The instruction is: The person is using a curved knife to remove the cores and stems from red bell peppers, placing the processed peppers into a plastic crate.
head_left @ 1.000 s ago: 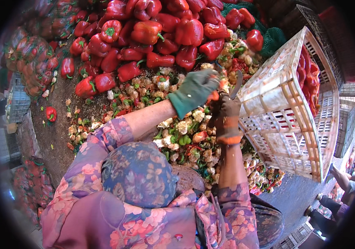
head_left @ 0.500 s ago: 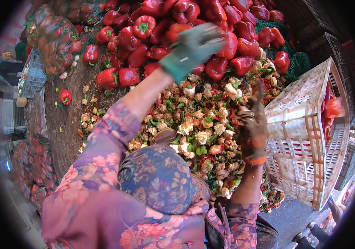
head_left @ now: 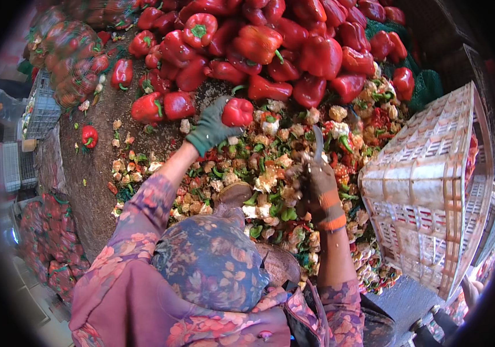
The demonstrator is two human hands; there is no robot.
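Observation:
My left hand (head_left: 207,128), in a green glove, is closed round a red bell pepper (head_left: 237,112) at the near edge of the pepper pile (head_left: 320,56). To its right, my right hand (head_left: 320,191) wears a dirty brown glove with an orange-striped cuff. It grips a small knife (head_left: 318,143) whose blade points away from me; the handle is hidden in the fist. Beneath both hands spreads a heap of cut-out pepper cores (head_left: 266,180) with green stems and pale seeds.
A white plastic crate (head_left: 412,182) leans on its side at the right, with red pieces partly visible inside. Net bags of peppers (head_left: 74,61) lie at the far left, another netted stack (head_left: 51,237) at the near left. A loose pepper (head_left: 89,136) rests on the brown ground.
My left hand has drawn back from over the pile and now holds a pepper. My right hand has shifted left with the knife. The blurred red piece at the crate's opening is gone from view.

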